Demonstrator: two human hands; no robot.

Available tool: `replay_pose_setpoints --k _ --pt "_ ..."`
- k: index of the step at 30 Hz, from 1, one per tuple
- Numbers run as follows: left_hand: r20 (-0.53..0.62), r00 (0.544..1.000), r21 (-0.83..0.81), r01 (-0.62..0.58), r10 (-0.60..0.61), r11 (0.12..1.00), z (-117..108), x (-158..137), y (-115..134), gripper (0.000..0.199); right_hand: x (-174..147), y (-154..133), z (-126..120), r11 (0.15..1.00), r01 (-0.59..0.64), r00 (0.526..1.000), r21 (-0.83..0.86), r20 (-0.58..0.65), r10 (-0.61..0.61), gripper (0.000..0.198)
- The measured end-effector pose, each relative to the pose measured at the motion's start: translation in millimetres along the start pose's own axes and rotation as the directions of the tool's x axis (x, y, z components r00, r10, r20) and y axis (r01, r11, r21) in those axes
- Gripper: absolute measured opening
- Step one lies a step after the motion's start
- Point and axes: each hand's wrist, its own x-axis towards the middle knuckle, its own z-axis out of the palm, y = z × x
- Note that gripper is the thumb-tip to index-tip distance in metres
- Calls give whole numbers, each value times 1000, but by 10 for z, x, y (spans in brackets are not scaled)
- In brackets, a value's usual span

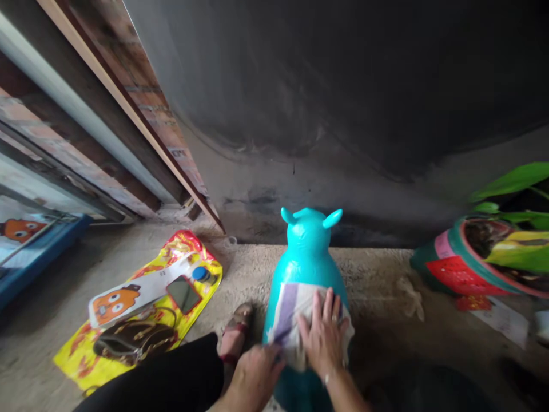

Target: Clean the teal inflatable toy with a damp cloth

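Observation:
A turquoise inflatable animal toy [309,257] with two small ears stands in front of me, facing the dark wall. Over its back lies a pale cloth [294,320] with a purple stripe. My right hand [323,335] is spread flat on the cloth, pressing it against the toy; a ring and something thin at the wrist show. At the toy's left side, my left hand [255,372] is closed with the cloth's left edge at its fingertips. The fingertips are partly blurred.
To the left, a yellow plastic bag [77,360] lies on the concrete floor under a brown handbag [132,340], a phone [183,294], a blue-capped bottle [201,274] and a cartoon-printed strip [115,306]. A potted plant [446,260] leans at right. A dark board [321,114] rises ahead.

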Motion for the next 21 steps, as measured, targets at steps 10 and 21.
replay_pose_setpoints --k 10,21 --pt "97 982 14 160 -161 987 11 -132 289 25 258 112 -104 992 -111 987 58 124 104 71" --pt "10 996 26 84 -85 996 248 -153 226 30 537 75 -57 927 -360 925 102 173 339 84"
